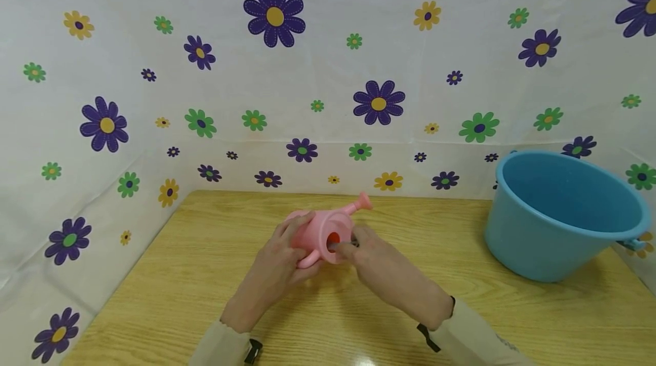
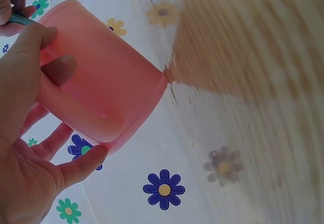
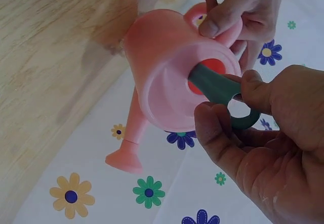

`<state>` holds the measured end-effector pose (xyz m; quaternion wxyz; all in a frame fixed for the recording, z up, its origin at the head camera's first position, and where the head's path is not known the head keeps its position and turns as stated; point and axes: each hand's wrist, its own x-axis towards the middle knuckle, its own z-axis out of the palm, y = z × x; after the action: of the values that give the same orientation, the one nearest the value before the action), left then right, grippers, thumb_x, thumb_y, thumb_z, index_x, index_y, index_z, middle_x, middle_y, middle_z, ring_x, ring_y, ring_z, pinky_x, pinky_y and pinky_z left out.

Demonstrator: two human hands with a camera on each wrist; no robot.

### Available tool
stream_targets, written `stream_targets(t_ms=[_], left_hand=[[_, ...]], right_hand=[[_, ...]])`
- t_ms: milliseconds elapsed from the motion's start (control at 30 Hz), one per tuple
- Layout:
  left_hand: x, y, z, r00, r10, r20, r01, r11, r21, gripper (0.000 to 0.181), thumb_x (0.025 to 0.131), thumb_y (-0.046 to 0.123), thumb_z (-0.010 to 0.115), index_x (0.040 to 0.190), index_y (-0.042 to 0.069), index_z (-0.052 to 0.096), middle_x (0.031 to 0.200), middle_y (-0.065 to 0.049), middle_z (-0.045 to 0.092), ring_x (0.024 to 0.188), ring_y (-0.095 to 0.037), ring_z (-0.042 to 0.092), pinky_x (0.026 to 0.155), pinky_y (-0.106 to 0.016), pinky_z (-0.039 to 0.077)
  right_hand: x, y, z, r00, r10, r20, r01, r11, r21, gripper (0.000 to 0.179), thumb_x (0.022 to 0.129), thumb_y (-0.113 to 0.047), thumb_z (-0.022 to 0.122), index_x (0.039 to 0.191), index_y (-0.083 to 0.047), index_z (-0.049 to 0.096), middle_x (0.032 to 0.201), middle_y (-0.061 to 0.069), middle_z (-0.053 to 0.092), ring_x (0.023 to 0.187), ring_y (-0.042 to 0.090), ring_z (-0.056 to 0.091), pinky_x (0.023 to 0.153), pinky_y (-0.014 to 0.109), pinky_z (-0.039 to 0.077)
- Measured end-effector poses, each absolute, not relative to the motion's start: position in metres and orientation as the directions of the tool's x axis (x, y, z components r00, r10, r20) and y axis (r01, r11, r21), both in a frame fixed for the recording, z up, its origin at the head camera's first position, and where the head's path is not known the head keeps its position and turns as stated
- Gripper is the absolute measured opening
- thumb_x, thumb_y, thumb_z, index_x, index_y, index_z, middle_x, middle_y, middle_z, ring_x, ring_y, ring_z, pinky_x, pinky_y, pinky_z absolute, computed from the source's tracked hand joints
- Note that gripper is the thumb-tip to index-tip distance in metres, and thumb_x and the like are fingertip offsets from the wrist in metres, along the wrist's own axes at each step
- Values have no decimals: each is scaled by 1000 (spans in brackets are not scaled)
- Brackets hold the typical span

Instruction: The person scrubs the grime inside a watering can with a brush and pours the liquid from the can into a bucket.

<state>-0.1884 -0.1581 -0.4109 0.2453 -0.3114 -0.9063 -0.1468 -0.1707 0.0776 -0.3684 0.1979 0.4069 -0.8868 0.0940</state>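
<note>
A pink toy watering can (image 1: 314,233) is tilted over the table, its round top opening facing me and its spout pointing up to the right. My left hand (image 1: 274,260) grips the can at its handle and side. In the right wrist view, my right hand (image 3: 276,138) pinches a dark green tool handle (image 3: 218,88) with a ring-shaped end. The handle's other end goes into the can's opening and is hidden inside, so the kind of tool does not show.
A large blue bucket (image 1: 528,241) stands on the right of the wood-grain table (image 1: 205,297). A white flower-patterned sheet (image 1: 318,70) covers the wall behind and the left side.
</note>
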Motion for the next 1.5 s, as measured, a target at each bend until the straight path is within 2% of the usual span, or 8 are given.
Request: stream_targets(t_ms=[300,500,633,800,1000,1200,1300,1500], left_hand=[[-188,-158,-410,-686,488,539,633,766,112,34,86,30,84,61,11,70,149,-11,52,139,-36,50,98,-43,59],[-187,-158,-410,-701,488,520,623,774,114,36,87,32,83,61,11,70,150,-11,52,139,-35,50,98,-43,59],[-187,-159,-411,-705,486,516,620,776,117,35,85,32,84,62,11,70,150,-11,52,140,-35,49,100,-44,57],[-188,-159,-413,-700,480,528,622,774,121,35,84,31,85,60,11,69,149,-11,53,140,-37,50,98,-45,58],[-189,-160,-413,-680,478,556,632,766,115,36,83,29,86,58,11,67,148,-13,54,139,-40,51,94,-45,60],[-187,-160,-413,-694,474,543,625,770,127,36,83,31,86,60,10,68,149,-13,53,141,-39,49,99,-46,57],[-188,-160,-414,-694,472,544,627,768,133,37,83,31,86,60,10,68,149,-13,53,141,-39,49,100,-46,57],[-189,-161,-415,-678,473,562,642,754,139,39,84,31,85,58,10,66,149,-13,53,141,-40,48,97,-46,58]], right_hand=[[-168,84,-358,-610,-677,412,-767,635,-94,29,85,10,74,107,-9,72,105,12,68,90,19,64,76,25,60],[-164,89,-353,-620,-670,410,-763,637,-113,28,86,7,74,108,-10,72,87,4,58,74,12,49,63,15,45],[-164,91,-350,-637,-665,390,-757,635,-156,32,87,7,74,114,-10,73,86,3,57,72,9,45,62,13,42],[-167,94,-352,-640,-659,394,-759,621,-194,33,87,9,73,114,-10,72,88,4,63,74,9,52,65,14,49],[-173,96,-358,-643,-642,417,-760,599,-251,36,87,15,67,113,-9,71,93,5,71,81,13,65,75,23,60],[-177,98,-362,-655,-620,433,-754,571,-323,22,93,10,63,108,-6,67,97,6,76,84,12,70,77,27,63],[-178,100,-362,-682,-605,411,-731,555,-396,20,95,9,61,109,-4,64,96,6,76,77,9,65,69,21,59],[-179,101,-362,-714,-583,387,-694,520,-498,13,97,6,61,106,-3,61,80,2,63,64,2,45,54,14,38]])
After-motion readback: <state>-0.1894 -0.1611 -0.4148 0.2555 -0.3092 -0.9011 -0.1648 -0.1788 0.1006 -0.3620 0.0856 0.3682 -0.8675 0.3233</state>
